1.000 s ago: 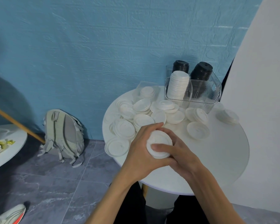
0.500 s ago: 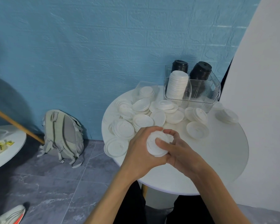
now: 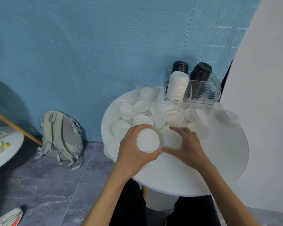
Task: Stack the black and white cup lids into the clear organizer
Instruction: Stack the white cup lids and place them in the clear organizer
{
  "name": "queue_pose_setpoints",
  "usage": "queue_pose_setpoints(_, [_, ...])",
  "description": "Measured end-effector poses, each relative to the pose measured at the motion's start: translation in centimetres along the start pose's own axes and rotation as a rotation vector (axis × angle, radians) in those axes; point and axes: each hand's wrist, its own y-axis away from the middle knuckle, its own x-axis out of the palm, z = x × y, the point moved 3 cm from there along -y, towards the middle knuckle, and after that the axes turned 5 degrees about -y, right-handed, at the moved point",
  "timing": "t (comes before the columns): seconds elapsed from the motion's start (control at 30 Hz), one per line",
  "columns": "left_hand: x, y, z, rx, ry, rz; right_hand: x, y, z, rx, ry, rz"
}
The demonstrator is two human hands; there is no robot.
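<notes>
Head view is all we get, so one angle only. We're mid-gather, by our reckoning: our left hand [image 3: 134, 149] has its fingers [image 3: 144, 127] and thumb curled round a small stack of white round plastic cup lids [image 3: 148, 142], held just above the near part of the round white table [image 3: 219, 160]. Our right hand [image 3: 189, 146] sits just beside it with fingers spread and relaxed, holding nothing, hovering over a single white lid lying flat on the table [image 3: 171, 141]; whether the fingertips touch it we can't tell.

Next move, we'd guess, is pinching that flat lid by its rim and nesting it onto the held stack the same way up, or carrying the stack back to the organizer. Thin plastic, so a light grip should do; squeeze hard and the stack may skew.

Clear ribbed plastic organizer [image 3: 214, 93] stands at the far side of the table by the blue wall. Its front left compartment holds a tall column of white lids [image 3: 178, 85], and two stacks of black lids [image 3: 201, 71] stand in the back. Front right compartment looks empty. A big loose heap of white lids [image 3: 158, 111] lies between the organizer and our hands, plus a few off to the right [image 3: 227, 116], so there's plenty left to do.
</notes>
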Motion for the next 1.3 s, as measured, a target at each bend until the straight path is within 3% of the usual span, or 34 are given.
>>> queue_pose_setpoints(0.13, [-0.2,0.2,0.2,-0.013,-0.007,-0.007,1.5,-0.2,-0.3,0.034,0.118,0.042])
queue_pose_setpoints(0.4, [-0.1,0.2,0.6,-0.038,0.002,-0.004,1.3,0.2,-0.2,-0.034,0.055,-0.022])
queue_pose_setpoints(0.57, [-0.1,0.2,0.4,-0.055,0.008,-0.012,-1.9,1.8,3.0,-0.090,-0.335,-0.241])
queue_pose_setpoints(0.67, [0.0,0.3,0.2,-0.060,0.038,-0.020,-2.0,2.9,5.9,-0.184,-0.567,-0.144])
queue_pose_setpoints(0.8, [0.0,0.5,0.0,-0.100,0.106,-0.004,-0.6,3.4,7.6,-0.251,-0.675,0.003])
queue_pose_setpoints(1.07, [-0.1,0.9,-0.3,-0.106,0.173,-0.019,1.4,3.4,8.5,-0.186,-0.766,0.153])
queue_pose_setpoints(1.23, [0.1,1.0,-0.5,-0.125,0.245,-0.035,1.4,3.0,8.4,0.038,-0.989,0.039])
queue_pose_setpoints(1.3, [0.2,0.8,-0.6,-0.113,0.248,-0.042,1.6,2.7,7.9,0.167,-1.126,0.107])
